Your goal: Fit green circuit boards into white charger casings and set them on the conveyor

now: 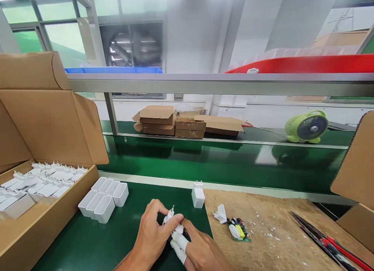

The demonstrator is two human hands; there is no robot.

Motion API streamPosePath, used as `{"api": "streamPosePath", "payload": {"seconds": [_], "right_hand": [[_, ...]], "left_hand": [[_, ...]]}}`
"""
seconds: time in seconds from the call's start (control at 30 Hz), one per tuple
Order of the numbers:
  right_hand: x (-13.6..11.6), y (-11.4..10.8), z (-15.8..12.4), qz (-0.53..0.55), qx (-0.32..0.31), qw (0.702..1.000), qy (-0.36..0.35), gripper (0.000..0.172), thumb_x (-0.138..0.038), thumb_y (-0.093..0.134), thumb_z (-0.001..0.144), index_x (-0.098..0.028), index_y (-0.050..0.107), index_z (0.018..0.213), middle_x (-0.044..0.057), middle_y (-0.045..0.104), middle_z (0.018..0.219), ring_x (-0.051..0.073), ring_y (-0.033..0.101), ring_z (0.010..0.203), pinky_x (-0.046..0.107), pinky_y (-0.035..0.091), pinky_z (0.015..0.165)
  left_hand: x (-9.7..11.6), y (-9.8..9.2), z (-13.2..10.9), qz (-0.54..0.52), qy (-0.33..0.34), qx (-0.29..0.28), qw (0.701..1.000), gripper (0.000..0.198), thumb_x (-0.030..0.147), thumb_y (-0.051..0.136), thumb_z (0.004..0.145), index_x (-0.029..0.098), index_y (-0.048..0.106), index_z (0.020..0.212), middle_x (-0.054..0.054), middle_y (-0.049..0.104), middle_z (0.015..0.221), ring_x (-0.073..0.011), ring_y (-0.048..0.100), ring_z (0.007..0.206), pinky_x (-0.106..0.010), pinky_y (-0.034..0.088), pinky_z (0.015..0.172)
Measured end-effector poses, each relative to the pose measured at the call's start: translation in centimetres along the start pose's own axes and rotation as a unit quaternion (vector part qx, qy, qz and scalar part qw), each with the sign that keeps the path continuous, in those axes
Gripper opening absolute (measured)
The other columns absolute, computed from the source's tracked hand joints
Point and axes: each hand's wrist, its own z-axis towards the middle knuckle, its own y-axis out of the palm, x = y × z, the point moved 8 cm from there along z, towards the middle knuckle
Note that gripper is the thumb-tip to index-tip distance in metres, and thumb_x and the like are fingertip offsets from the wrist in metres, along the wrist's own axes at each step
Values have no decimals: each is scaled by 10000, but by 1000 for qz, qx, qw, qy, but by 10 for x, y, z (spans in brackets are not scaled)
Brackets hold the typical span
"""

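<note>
The green-matted table carries everything. At its left, a large brown corrugated cardboard box stands open, filled with rows of white plastic charger plugs. At its right lies a worn brown fibreboard work mat, scuffed and strewn with white crumbs. Beside the box sit smooth white rectangular plastic shells in two tight rows. One assembled white plug adapter stands upright at the mat's far corner.

On the mat lie a loose white pronged plug cap and a small green circuit board, with red-handled cutters well apart at the right.

The left hand and right hand meet at the table's near edge, both closed on a small white two-pin charger plug, pins up. Two right fingers wear white wraps.

The glossy plastic could slip from the grip, and a skewed squeeze may bend the thin metal pins.
</note>
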Motion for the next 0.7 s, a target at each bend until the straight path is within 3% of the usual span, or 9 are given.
{"api": "streamPosePath", "payload": {"seconds": [0.1, 0.2, 0.33, 0.4, 0.5, 0.63, 0.7], "right_hand": [[3, -3, 0, 43, 37, 998, 12, 419, 24, 563, 713, -137, 736, 1058, 166, 739, 1206, 247, 776, 786, 330, 684, 715], [6, -18, 0, 114, 112, 987, -2, 421, -1, 511, 870, -180, 679, 1211, 133, 724, 1196, 212, 758, 805, 303, 669, 724], [17, -39, -3, 163, 213, 963, 4, 373, -86, 489, 1029, -220, 597, 1360, 128, 706, 1231, 213, 758, 962, 302, 659, 870], [19, -36, -3, 175, 203, 963, 7, 333, -80, 480, 1031, -219, 621, 1299, 124, 701, 1215, 213, 755, 979, 303, 654, 894], [19, -21, -1, 176, 144, 974, 0, 314, -56, 434, 993, -198, 659, 1160, 130, 697, 1152, 216, 743, 888, 315, 666, 799], [20, -9, -4, 155, 121, 980, 12, 350, -25, 466, 905, -192, 666, 1138, 133, 694, 1182, 206, 741, 868, 297, 659, 772], [18, -8, -5, 126, 116, 985, 14, 388, -3, 497, 845, -195, 661, 1139, 141, 683, 1275, 202, 755, 883, 291, 659, 802]], "left_hand": [[4, 1, 3, -14, 32, -19, 999, 415, 605, 679, 889, 241, 548, 739, -3, 595, 785, -223, 594, 758, -360, 465, 731], [10, -5, 5, -60, 71, -47, 995, 432, 575, 470, 1062, 230, 615, 847, -41, 654, 920, -224, 636, 882, -369, 490, 826], [7, -28, 11, -72, 87, -8, 994, 413, 507, 371, 1133, 234, 668, 1042, -77, 678, 1139, -240, 635, 1112, -390, 475, 996], [4, -34, 13, -68, 87, 9, 994, 401, 486, 372, 1139, 235, 671, 1048, -80, 677, 1154, -243, 635, 1130, -393, 482, 1005], [5, -33, 11, -48, 120, 4, 992, 340, 418, 402, 1142, 241, 686, 1080, -83, 679, 1184, -236, 647, 1152, -389, 502, 1016], [17, -18, -3, 3, 235, -60, 970, 211, 289, 546, 1100, 271, 715, 1225, -97, 657, 1288, -237, 649, 1204, -386, 538, 1045], [23, -8, -11, 12, 278, -97, 955, 268, 221, 580, 1081, 280, 697, 1315, -106, 652, 1306, -228, 659, 1188, -372, 564, 1030]]}}
